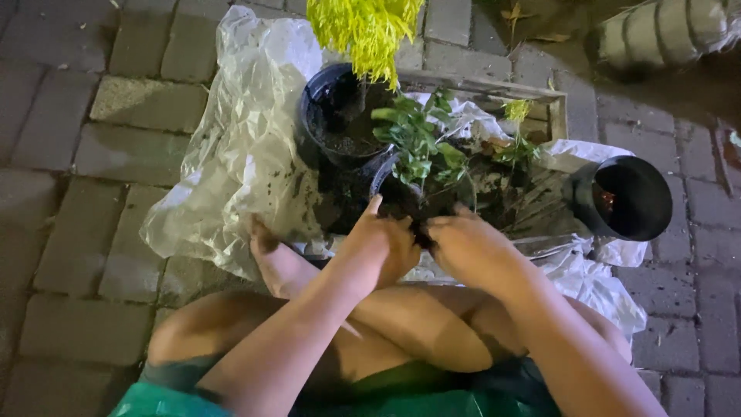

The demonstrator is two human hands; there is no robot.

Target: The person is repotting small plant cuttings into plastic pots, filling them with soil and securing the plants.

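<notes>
Hands: left (pixel 382 245), right (pixel 463 245) curled on dark pot (pixel 401 193) rim; fingertips hidden, grip unclear.

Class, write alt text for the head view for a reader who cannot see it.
Left hand and right hand press at the near rim of a black pot holding a green plant, on soil-strewn plastic sheeting over paving.

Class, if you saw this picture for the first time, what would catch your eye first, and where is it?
A bright yellow plant glows at top centre over a black pot. Below it, the left hand and right hand meet at a small green plant.
</notes>
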